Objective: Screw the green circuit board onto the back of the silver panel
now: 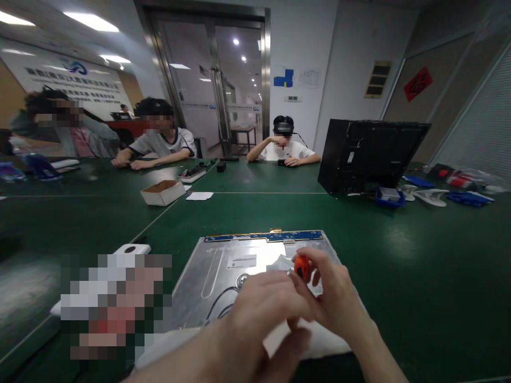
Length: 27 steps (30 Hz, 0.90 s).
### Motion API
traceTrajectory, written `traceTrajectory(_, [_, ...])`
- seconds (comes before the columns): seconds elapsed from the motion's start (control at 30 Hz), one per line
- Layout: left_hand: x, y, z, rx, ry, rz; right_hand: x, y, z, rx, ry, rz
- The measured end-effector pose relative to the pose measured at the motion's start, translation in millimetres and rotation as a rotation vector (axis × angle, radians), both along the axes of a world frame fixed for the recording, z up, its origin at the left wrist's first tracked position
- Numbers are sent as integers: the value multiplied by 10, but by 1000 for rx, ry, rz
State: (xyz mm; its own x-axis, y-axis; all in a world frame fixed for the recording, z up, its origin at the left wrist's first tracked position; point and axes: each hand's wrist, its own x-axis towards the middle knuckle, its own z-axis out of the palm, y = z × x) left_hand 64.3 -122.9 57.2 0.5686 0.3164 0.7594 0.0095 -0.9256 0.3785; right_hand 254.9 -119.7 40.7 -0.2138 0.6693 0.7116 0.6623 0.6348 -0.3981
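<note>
My right hand (333, 287) grips a screwdriver (302, 267) by its short orange and black handle; the lower part of the screwdriver is hidden. My left hand (267, 303) is close in front of it, fingers curled and slightly blurred; what they hold, if anything, is out of sight. Both hands are above the back of a silver metal display panel (191, 287) lying flat on the table. Along its far edge runs a narrow blue circuit board (263, 236). A printed label (241, 261) and dark wires (219, 304) show beside my left hand. White material lies at the near edge.
On the green table (255, 213), a white device, partly pixelated, lies left of the panel. Farther off stand an open cardboard box (163, 192) and a black monitor casing (369, 154). A blue tray (390, 197) and gloves (469, 198) lie right. Several people sit across.
</note>
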Motion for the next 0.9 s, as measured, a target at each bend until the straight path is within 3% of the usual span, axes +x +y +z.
traceTrajectory(0.1, [185, 408, 43, 61, 18, 49, 2, -1, 24, -7, -3, -8])
traceTrajectory(0.2, [193, 575, -158, 18, 128, 125, 5, -10, 52, -9, 5, 11])
traceTrajectory(0.3, [141, 570, -343, -74, 362, 159, 6, -22, 57, -6, -1, 9])
traceTrajectory(0.43, [150, 499, -393, -143, 536, 129, 7, -23, 36, 12, 3, -8])
traceTrajectory(0.57, [220, 449, -422, -166, 611, 83, 6, -16, 31, 44, -4, -41])
traceTrajectory(0.9, [277, 464, -553, -127, 631, 121, -14, -37, 77, 52, 6, 37])
